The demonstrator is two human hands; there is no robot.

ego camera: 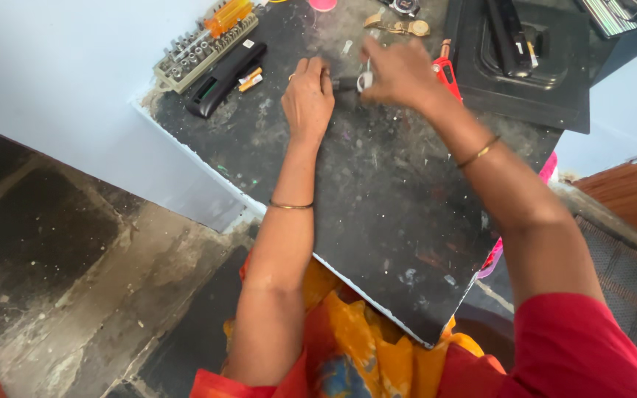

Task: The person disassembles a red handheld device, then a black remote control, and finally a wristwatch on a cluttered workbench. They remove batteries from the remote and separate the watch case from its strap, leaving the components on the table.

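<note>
My left hand (307, 97) rests on the dark scuffed work board (377, 191), its fingers pinching one end of a small dark part (345, 83). My right hand (399, 74) grips the other end of that part together with a small white piece (365, 79). The two hands meet near the far middle of the board. What the small part is cannot be told at this size. Both wrists carry thin gold bangles.
A rack of screwdriver bits (199, 49) with an orange handle, a black flat case (224, 77), a red-handled tool (447, 74), wristwatches (399, 26) and a black tray (528, 55) line the board's far side. Stone floor lies to the left.
</note>
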